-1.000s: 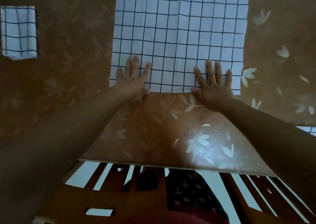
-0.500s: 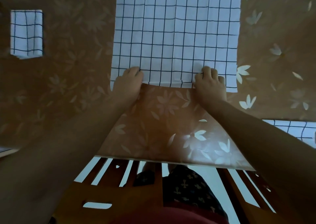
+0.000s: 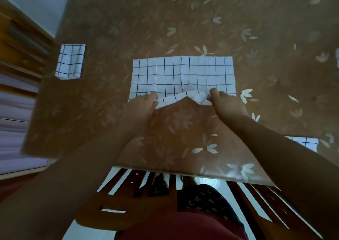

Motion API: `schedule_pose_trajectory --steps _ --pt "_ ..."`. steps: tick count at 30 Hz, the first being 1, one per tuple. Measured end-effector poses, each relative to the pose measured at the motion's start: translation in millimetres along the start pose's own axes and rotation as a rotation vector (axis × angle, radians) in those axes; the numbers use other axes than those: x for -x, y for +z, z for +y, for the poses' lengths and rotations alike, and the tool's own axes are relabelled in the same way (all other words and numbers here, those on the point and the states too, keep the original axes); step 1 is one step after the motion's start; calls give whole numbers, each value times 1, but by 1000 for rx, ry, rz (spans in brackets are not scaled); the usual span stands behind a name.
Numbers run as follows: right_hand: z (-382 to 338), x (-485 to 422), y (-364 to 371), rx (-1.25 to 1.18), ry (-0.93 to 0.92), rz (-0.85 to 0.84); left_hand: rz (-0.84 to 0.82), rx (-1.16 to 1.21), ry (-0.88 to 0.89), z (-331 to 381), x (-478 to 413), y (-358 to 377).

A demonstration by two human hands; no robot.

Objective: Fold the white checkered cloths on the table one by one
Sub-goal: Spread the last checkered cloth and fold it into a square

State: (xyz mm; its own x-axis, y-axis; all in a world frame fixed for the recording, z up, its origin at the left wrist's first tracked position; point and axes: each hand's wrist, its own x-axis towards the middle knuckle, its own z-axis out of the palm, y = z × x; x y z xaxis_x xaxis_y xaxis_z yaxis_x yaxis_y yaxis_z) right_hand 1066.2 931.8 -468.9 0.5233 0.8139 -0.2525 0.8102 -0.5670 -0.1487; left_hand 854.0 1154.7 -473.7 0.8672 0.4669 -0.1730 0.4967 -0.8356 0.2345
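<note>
A white cloth with a dark check (image 3: 183, 76) lies spread on the brown flowered table (image 3: 183, 23). Its near edge is lifted off the table and sags in the middle. My left hand (image 3: 142, 107) pinches that edge near the left corner. My right hand (image 3: 226, 105) pinches it near the right corner. A small folded checkered cloth (image 3: 70, 62) sits at the table's left side. Part of another checkered cloth (image 3: 302, 142) shows at the right, behind my right forearm.
A wooden slatted chair (image 3: 156, 184) stands under the table's near edge, by my lap. Wooden furniture (image 3: 20, 43) lines the left side beyond the table. A white sliver of something (image 3: 337, 60) shows at the far right edge.
My hands went from lying flat on the cloth's near edge to curling round it and lifting it off the table. The view has pulled back and shows more table.
</note>
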Motion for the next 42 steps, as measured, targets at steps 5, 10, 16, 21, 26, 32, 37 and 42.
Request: schedule_pose_trajectory --steps 5,10,16,21,26,32,37,42 --pt "-16 25 -26 52 -15 -70 2 -69 220 -14 26 -28" --pt "-36 57 -44 243 -56 -90 -19 -174 332 -39 53 -53" --pt "-53 87 -77 57 132 77 63 -81 254 -59 71 -103" --pt "-64 105 -119 -48 248 185 210 160 160 -82 80 -149" --pt "-77 116 -153 -124 288 315 331 380 85 -87 101 -199" --pt "-94 127 -189 -223 236 501 452 525 -9 -96 115 -239" --pt "-103 134 -203 -311 242 595 496 562 -53 -98 129 -253" --pt "-124 139 -198 -296 203 540 409 533 17 -73 141 -246"
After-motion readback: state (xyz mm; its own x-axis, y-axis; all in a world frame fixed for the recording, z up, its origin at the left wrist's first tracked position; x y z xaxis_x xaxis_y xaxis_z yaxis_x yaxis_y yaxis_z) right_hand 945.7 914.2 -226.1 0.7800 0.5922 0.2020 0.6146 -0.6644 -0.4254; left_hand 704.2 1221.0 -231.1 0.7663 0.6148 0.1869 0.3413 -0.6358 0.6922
